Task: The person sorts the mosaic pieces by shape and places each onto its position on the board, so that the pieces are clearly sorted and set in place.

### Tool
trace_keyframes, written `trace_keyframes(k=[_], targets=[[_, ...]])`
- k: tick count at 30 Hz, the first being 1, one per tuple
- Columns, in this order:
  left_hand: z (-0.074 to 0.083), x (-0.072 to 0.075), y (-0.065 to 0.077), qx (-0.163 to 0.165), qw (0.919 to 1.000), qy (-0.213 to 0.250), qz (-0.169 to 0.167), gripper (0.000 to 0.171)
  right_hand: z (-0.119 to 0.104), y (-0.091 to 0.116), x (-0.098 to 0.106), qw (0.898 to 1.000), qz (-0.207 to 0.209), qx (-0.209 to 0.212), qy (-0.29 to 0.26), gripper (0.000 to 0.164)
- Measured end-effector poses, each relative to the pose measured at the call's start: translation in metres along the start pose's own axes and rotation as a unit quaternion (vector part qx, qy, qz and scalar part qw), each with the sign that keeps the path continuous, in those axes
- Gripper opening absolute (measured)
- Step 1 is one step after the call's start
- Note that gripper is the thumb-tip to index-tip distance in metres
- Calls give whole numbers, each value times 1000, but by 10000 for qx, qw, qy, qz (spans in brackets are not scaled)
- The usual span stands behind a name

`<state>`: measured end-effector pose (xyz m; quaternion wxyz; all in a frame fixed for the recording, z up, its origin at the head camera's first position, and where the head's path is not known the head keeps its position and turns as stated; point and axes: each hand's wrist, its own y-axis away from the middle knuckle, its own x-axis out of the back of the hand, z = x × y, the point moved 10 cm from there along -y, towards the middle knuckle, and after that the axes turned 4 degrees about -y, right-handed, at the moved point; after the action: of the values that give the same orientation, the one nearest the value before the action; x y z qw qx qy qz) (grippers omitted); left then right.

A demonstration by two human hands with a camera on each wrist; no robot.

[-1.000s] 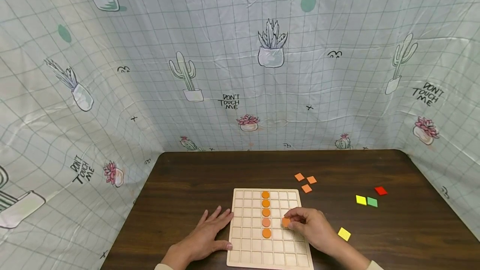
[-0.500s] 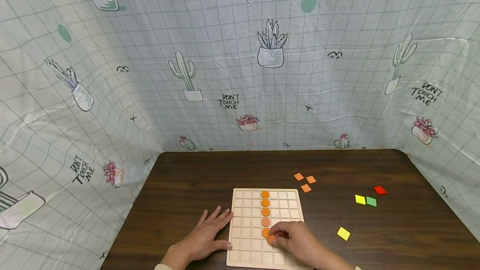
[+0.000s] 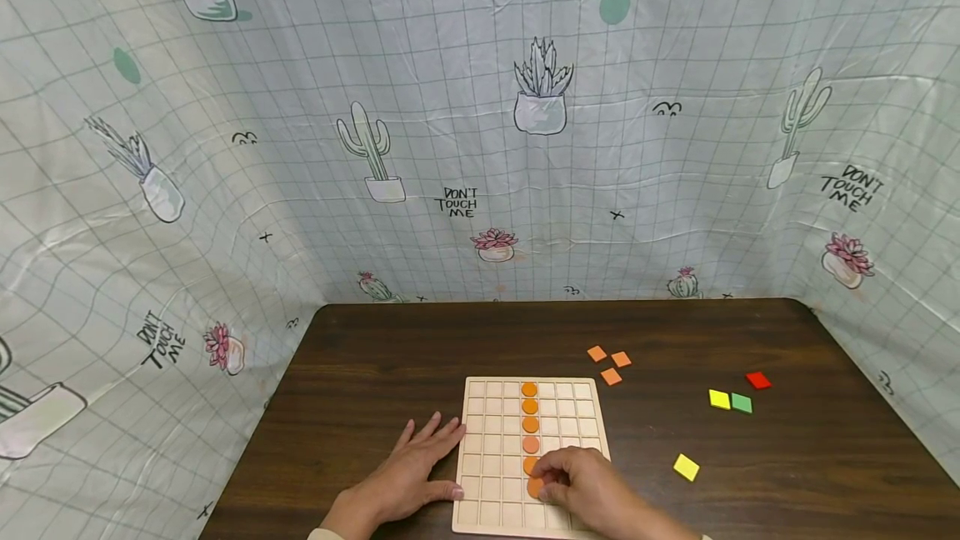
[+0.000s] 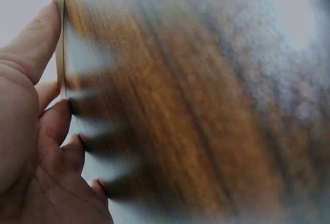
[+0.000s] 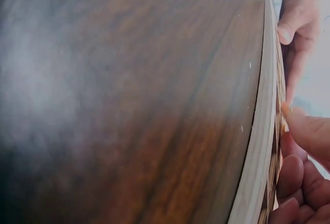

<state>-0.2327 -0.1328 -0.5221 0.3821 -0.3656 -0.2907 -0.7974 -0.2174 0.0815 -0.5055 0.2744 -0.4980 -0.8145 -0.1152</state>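
Held disc: orange, at the middle column of the wooden grid board, second row from the near edge; can't tell if it sits fully in its cell.
Right hand: over the near right part of the board, thumb and fingers pinched on the held disc at its right side.
Disc column: five discs in line from the far row toward the near side, fourth from far paler; nearest one just beyond the held disc, partly behind the fingers.
Left hand: palm down, fingers spread apart, thumb and fingertips at the board's left edge.
Orange squares: three, loose, just past the far right corner of the board.
Yellow tile: farther right, right beside a green tile; red tile just beyond them.
Second yellow tile: nearer, right of the right hand.
Surface: dark wood grain, under everything.
Backdrop: cactus-print cloth, far, left and right sides.
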Motion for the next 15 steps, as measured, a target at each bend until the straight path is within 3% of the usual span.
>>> trace_keyframes(k=[15], targets=[[1,1,1,9,10000,-17,3,90,-8,0,1,9979,201,351,512,12]])
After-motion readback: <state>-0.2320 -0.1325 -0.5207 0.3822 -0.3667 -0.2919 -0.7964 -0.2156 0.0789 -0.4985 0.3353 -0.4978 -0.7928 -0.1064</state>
